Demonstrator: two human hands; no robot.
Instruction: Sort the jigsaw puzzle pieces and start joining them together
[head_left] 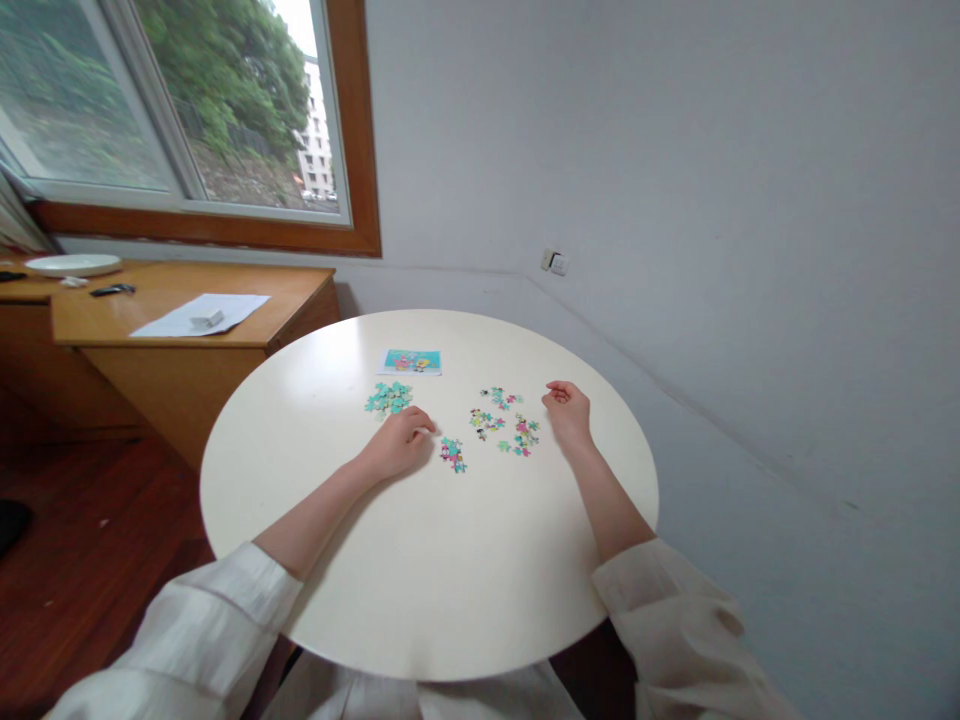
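Note:
My left hand [405,438] rests on the table, palm down, between a pile of turquoise jigsaw pieces [389,398] and a small joined cluster of pink and turquoise jigsaw pieces [453,454]. Its fingers are bent inward, and whatever may lie under the fingertips is hidden. On the right, my right hand [568,408] is curled closed beside the loose pieces, with nothing visible in it. Between both hands lie scattered multicoloured jigsaw pieces [487,422] and another group of pink and yellow pieces [523,432]. A turquoise picture card [410,362] with cartoon figures lies behind the pile.
Everything lies on a round white table [465,580]. To the left, a wooden desk [300,300] holds white paper [172,318], a black object [112,290] and a white plate [73,264]. A wall with a socket [559,264] stands behind.

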